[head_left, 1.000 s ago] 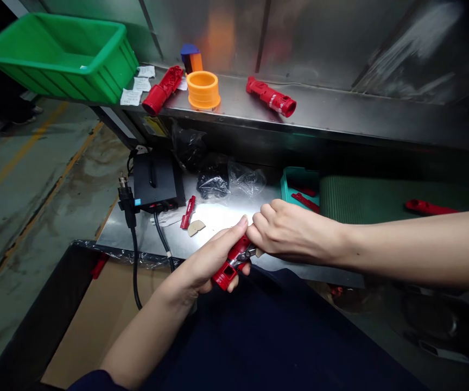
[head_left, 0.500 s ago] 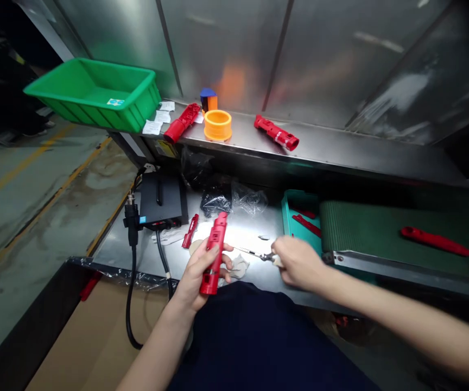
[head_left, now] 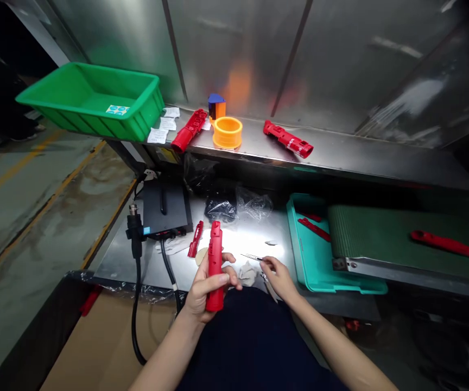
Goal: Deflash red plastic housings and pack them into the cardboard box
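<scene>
My left hand is wrapped round a red plastic tube-shaped housing, held upright with the thumb across its front. Over the table to the right, my right hand has thumb and fingers closed at the near end of a thin, pointed metal tool. Its tip points left, toward the housing. Just under the right hand lies another slim tool, partly hidden. Between the hands is a crumpled white cloth. A smaller red part rests behind my left hand.
A black box with a thick cable stands left. Clear plastic bags lie behind. At right are a teal tray and a green conveyor belt carrying a red piece. The shelf holds a green bin and an orange ring.
My right hand has lowered and drawn in toward my body, and its grip has changed from a fist to fingertips. The red housing has turned in my left hand, showing a plainer side.
</scene>
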The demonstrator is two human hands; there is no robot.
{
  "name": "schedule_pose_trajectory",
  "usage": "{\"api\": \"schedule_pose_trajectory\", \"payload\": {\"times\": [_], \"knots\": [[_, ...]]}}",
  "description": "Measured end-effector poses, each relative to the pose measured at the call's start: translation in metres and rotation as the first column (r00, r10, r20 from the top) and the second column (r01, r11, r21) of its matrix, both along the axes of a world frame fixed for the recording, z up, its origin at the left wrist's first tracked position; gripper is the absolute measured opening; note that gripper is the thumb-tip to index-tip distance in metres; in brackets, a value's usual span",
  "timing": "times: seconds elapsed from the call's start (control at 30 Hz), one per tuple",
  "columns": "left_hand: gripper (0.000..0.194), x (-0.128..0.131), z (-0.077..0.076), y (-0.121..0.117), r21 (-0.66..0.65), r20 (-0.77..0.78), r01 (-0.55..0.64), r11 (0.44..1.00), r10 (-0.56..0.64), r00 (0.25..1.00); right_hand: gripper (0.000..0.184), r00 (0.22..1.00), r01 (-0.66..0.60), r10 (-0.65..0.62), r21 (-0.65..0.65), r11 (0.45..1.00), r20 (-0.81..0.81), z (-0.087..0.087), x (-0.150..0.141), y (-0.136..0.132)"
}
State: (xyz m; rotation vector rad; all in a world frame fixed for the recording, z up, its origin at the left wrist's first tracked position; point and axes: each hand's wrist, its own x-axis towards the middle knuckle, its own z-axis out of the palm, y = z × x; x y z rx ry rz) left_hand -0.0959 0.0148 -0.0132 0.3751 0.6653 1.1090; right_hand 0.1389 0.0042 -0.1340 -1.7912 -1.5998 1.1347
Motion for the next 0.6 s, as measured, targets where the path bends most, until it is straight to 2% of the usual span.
{"api": "schedule_pose_trajectory", "payload": {"times": [0.07,0.13,0.2,0.27,0.33,0.43,0.53,0.6], "knots": [[0.037,-0.001,0.001,0.003,0.038,0.021,0.061,0.997,-0.062,0.998,0.053,0.982,0.004,0.003,0.034,0.999,-0.188,0.033,-0.023,0.016],[0.046,-0.002,0.001,0.006,0.080,0.044,0.128,0.989,-0.132,0.990,0.060,0.939,-0.029,0.054,0.080,0.996,-0.340,0.069,-0.046,0.028],[0.062,-0.005,0.000,0.009,0.133,0.043,0.216,0.967,-0.223,0.974,0.064,0.862,-0.096,0.122,0.078,0.992,-0.492,0.100,-0.065,0.038],[0.068,-0.011,-0.002,0.012,0.176,-0.049,0.329,0.928,-0.326,0.944,0.061,0.768,-0.179,0.159,0.029,0.983,-0.620,0.121,-0.077,0.045],[0.058,-0.018,-0.001,0.014,0.169,-0.187,0.422,0.891,-0.391,0.901,0.052,0.718,-0.225,0.159,-0.010,0.974,-0.678,0.132,-0.084,0.050],[0.044,-0.025,0.005,0.019,0.072,-0.336,0.479,0.875,-0.431,0.837,0.042,0.740,-0.207,0.167,0.015,0.978,-0.651,0.140,-0.090,0.055],[0.048,-0.024,0.013,0.026,0.030,-0.416,0.404,0.914,-0.356,0.837,0.034,0.786,-0.156,0.177,0.087,0.984,-0.592,0.148,-0.096,0.058],[0.051,-0.021,0.016,0.030,0.046,-0.440,0.337,0.940,-0.284,0.852,0.033,0.843,-0.160,0.229,0.180,0.971,-0.487,0.154,-0.097,0.058]]}}
